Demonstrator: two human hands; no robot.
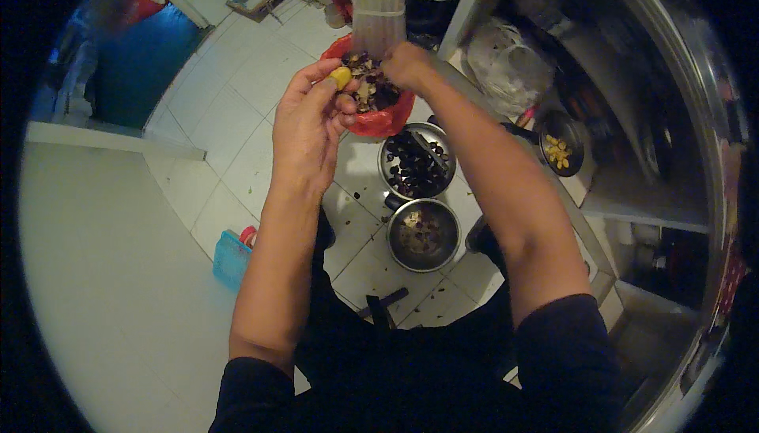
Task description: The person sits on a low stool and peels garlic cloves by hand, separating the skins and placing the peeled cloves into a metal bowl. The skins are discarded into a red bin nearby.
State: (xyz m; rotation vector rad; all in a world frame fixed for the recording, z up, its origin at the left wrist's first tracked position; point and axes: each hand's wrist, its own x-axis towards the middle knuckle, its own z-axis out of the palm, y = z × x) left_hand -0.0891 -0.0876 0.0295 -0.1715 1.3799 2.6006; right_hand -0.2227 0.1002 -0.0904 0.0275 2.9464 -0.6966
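Note:
My left hand point(314, 112) pinches a yellow peeled nut point(341, 77), which looks like a chestnut, between thumb and index finger. It is held at the left side of a bin lined with a red plastic bag point(379, 124). Brown shell scraps point(369, 92) fill the bag. Over its right part is my right hand point(406, 65), blurred and with curled fingers; whether anything is in them is hidden. Below the bin, a metal pot point(384, 179) contains many dark unpeeled nuts point(409, 166), with a flat metal utensil point(430, 149) lying across them. Nearer me, a second pot point(396, 258) has some bits in its bottom.
A small black pan point(578, 160) with yellow peeled nuts point(557, 151) rests at the right beside a clear plastic bag point(513, 68). Behind the bin stands a banded bundle of clear tubes point(376, 3). Shell crumbs dot the tiled floor point(237, 112). A blue basket point(231, 261) is at my left.

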